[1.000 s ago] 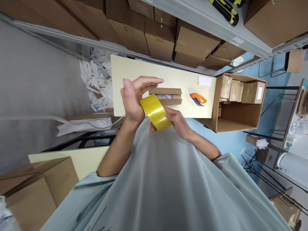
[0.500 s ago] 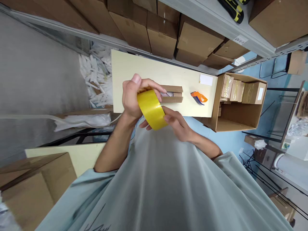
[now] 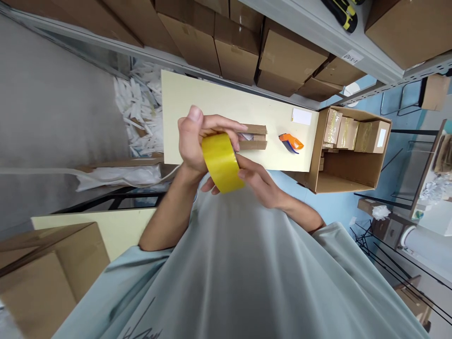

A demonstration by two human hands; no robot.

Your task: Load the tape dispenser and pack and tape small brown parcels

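A yellow roll of tape (image 3: 222, 162) is held between both hands above the near edge of the pale yellow table (image 3: 197, 101). My left hand (image 3: 197, 141) curls round the roll's upper end, fingers closed over it. My right hand (image 3: 257, 181) grips the roll's lower side, thumb on its face. Just beyond the hands a small open cardboard box (image 3: 252, 137) with white paper inside lies on the table.
An orange tape cutter (image 3: 290, 142) and a white card (image 3: 301, 116) lie on the table's right part. A large open carton (image 3: 349, 150) with small wrapped boxes stands to the right. Cardboard boxes fill the shelf (image 3: 282, 61) behind. White paper scraps (image 3: 139, 110) are piled at left.
My left hand's fingers, spread open a second ago, have closed over the top of the tape roll. The roll has shifted slightly up and left.
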